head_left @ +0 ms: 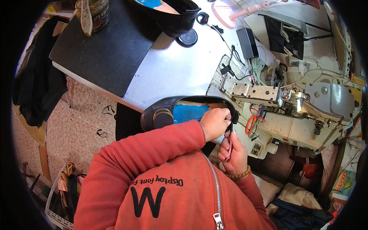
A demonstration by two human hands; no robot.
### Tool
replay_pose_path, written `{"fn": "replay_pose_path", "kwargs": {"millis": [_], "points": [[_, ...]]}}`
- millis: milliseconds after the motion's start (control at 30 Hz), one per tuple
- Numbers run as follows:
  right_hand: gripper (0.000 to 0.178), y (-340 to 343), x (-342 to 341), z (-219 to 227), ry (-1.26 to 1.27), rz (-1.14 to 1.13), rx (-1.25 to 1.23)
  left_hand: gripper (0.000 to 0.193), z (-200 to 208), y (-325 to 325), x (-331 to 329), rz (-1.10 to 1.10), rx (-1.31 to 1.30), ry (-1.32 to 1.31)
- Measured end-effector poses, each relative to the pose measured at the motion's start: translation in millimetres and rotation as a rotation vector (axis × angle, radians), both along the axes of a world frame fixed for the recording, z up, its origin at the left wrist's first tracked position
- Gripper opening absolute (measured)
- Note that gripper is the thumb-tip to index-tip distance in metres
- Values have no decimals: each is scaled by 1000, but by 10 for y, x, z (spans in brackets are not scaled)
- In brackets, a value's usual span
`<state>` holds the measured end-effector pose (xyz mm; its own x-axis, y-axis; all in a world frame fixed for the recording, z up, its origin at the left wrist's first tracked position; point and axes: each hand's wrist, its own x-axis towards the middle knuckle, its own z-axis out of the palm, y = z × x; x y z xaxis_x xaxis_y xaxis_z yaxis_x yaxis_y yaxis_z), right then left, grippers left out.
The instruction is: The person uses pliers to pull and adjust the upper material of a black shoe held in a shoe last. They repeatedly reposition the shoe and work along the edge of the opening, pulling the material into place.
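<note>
A black bag-like leather piece with a round, metal-rimmed disc lies across the table's near edge. Bright blue and tan patches show inside its opening. My left hand is closed in a pinch at the right end of that opening, on the dark rim. Just below it, my right hand grips a slim pink-handled tool, its thin dark tip pointing up toward the left fingertips. The tool's exact kind is hidden by the fingers.
A sewing machine fills the right side, with orange-handled scissors beside its bed. Farther back are a similar black leather piece, a round black lid, a black box, a pink lamp base and a jar.
</note>
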<state>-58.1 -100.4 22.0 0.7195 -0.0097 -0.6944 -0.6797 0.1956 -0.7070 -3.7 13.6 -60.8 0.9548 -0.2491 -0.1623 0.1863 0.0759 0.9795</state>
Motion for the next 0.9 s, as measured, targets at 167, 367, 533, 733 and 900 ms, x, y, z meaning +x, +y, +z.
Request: {"fn": "replay_pose_path", "kwargs": {"millis": [167,367,533,733,900], "points": [[24,24,-5,-9,-5,-23,-21,10,26,-13,-27,46,32,-59],[20,33,-40,-28,-15,-40,-4,10,21,-63,-55,100,78,-109],[20,15,-54,-19,-10,-46,4,11,-5,-94,-82,129,85,-137],[20,-32,-88,-36,-22,1,14,9,-7,-106,-68,147,-25,-50],[15,-43,-72,-125,-310,37,-99,7,17,-82,-18,153,-259,163]]}}
